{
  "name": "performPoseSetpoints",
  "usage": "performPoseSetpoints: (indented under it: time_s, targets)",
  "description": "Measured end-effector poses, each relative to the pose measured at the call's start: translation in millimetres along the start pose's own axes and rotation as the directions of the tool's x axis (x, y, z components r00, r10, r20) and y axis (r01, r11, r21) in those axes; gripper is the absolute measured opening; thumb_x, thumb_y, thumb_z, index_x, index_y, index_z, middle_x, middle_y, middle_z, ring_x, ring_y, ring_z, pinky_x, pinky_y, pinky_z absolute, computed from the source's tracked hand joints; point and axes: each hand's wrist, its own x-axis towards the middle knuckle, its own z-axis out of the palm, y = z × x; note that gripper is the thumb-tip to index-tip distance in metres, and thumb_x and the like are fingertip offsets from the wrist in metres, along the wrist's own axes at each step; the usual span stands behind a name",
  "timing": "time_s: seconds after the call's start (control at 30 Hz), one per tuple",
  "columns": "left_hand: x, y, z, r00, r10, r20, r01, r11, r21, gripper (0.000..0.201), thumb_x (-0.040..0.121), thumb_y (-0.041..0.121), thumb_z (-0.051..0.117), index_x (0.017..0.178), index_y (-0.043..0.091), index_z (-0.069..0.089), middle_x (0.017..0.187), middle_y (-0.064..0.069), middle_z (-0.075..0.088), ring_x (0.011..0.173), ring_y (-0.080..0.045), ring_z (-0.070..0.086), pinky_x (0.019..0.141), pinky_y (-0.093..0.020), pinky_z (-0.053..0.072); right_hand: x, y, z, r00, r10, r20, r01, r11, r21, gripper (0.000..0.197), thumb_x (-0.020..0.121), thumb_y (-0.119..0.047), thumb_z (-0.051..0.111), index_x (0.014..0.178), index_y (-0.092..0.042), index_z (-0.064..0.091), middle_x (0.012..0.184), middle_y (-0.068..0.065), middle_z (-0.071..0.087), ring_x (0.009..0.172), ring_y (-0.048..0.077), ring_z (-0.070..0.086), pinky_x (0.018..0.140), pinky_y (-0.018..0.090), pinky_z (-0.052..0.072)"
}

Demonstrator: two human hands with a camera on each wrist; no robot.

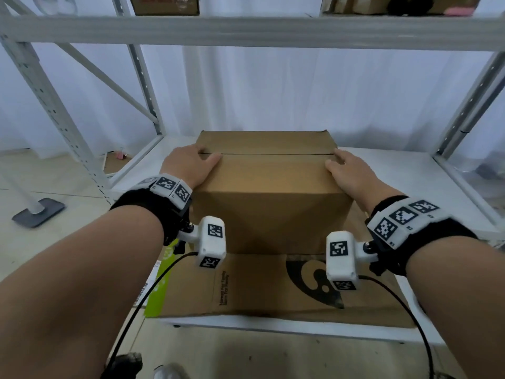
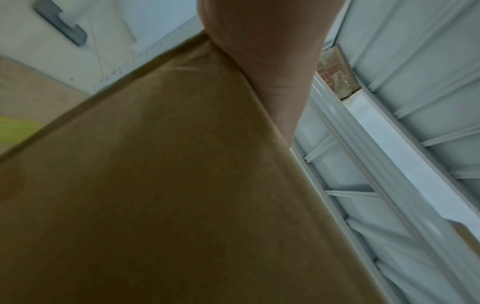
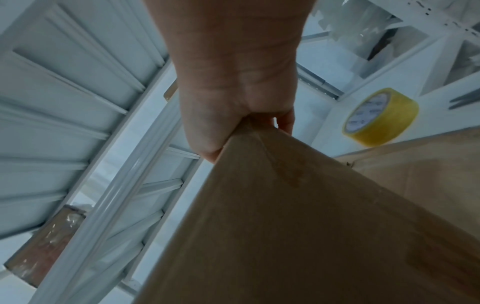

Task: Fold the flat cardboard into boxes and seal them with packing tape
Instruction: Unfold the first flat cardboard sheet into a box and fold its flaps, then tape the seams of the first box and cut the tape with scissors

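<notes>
Both hands press flat on the box (image 1: 269, 184), left hand (image 1: 188, 165) and right hand (image 1: 345, 173) at opposite ends of the untaped seam (image 1: 273, 153), running left to right. Tape roll (image 3: 381, 117) waits right, nearer the right hand.

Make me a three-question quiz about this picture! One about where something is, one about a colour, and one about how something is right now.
1. Where does the folded box stand?
A. on flat cardboard lying on the shelf
B. on the floor
C. on the top shelf

2. What colour is the tape roll?
A. black
B. yellowish
C. pink

3. How is the box's top?
A. flaps standing straight up
B. flaps folded down, meeting at a seam
C. cut away

Answers:
1 A: printed flat cardboard shows under and in front of the box.
2 B: the right wrist view shows it yellowish.
3 B: the left hand and right hand rest on the seam's two ends.
</notes>
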Motion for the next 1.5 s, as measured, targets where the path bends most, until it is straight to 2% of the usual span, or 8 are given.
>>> performPoseSetpoints:
  time_s: [0.27,0.4,0.47,0.6,0.77,1.0,1.27,1.5]
  targets:
    - [-5,36,7,0.993,-0.096,0.066,0.079,0.970,0.229,0.076,0.094,0.060,0.030,0.152,0.013,0.019,0.159,-0.013,0.018,0.145,-0.034,0.017,0.117,-0.048,0.013,-2,5,-7,0.991,-0.129,-0.037,0.128,0.992,-0.021,0.050,0.099,-0.037,0.048,0.145,-0.018,0.041,0.148,0.003,0.043,0.133,0.023,0.041,0.105,0.032,0.033]
    - [-21,101,28,0.944,0.175,0.281,-0.240,0.945,0.220,0.068,0.097,0.060,0.019,0.154,0.024,0.013,0.162,-0.001,0.007,0.149,-0.024,0.003,0.119,-0.050,-0.001,7,12,-28,0.987,-0.112,0.116,0.086,0.974,0.208,0.039,0.100,-0.032,0.048,0.137,-0.019,0.050,0.108,0.000,0.058,0.088,0.016,0.060,0.070,0.027,0.053]
    - [-24,130,40,0.907,0.252,0.337,-0.329,0.923,0.197,0.063,0.098,0.058,0.017,0.154,0.029,0.009,0.162,0.003,0.003,0.149,-0.022,0.000,0.118,-0.049,-0.002,17,31,-37,0.993,-0.092,0.078,0.070,0.965,0.254,0.037,0.101,-0.032,0.044,0.133,-0.014,0.054,0.103,0.004,0.061,0.086,0.017,0.059,0.074,0.032,0.053]
    - [-27,155,53,0.911,0.311,0.272,-0.350,0.931,0.107,0.057,0.100,0.043,0.027,0.147,0.010,0.028,0.155,-0.012,0.028,0.143,-0.028,0.023,0.117,-0.045,0.015,39,99,-42,0.997,0.065,-0.043,-0.068,0.995,-0.073,0.045,0.097,-0.029,0.048,0.133,-0.003,0.052,0.136,0.014,0.053,0.123,0.029,0.050,0.104,0.037,0.038]
    - [-32,165,57,0.954,0.249,0.167,-0.262,0.963,0.063,0.042,0.098,0.039,0.035,0.125,0.007,0.040,0.123,-0.016,0.056,0.109,-0.036,0.053,0.089,-0.040,0.039,46,144,-28,0.974,0.201,0.103,-0.126,0.861,-0.493,0.053,0.080,-0.051,0.042,0.085,-0.003,0.063,0.104,0.017,0.063,0.099,0.033,0.059,0.092,0.038,0.046]
    - [-39,198,71,0.969,0.166,0.184,-0.208,0.948,0.241,0.055,0.097,0.044,0.023,0.142,0.016,0.036,0.146,-0.015,0.031,0.135,-0.033,0.028,0.108,-0.045,0.023,54,144,-12,0.973,0.231,-0.016,-0.206,0.832,-0.515,0.059,0.087,-0.050,0.047,0.109,0.001,0.065,0.099,0.017,0.062,0.092,0.033,0.059,0.077,0.038,0.046]
    - [-41,193,80,0.976,0.207,0.065,-0.216,0.957,0.192,0.054,0.098,0.044,0.026,0.137,0.010,0.041,0.140,-0.018,0.038,0.129,-0.035,0.035,0.108,-0.045,0.026,54,171,-11,0.929,0.371,0.005,-0.297,0.751,-0.589,0.061,0.101,-0.026,0.046,0.153,-0.011,0.019,0.160,0.013,0.016,0.147,0.030,0.017,0.119,0.044,0.013]
    - [-34,191,76,0.974,0.199,0.109,-0.216,0.961,0.171,0.056,0.097,0.047,0.028,0.139,0.014,0.043,0.142,-0.016,0.036,0.130,-0.035,0.034,0.107,-0.044,0.027,53,134,-24,0.965,-0.031,-0.259,-0.065,0.933,-0.353,0.045,0.094,-0.013,0.049,0.139,-0.021,0.048,0.147,0.009,0.043,0.135,0.030,0.035,0.104,0.044,0.024]
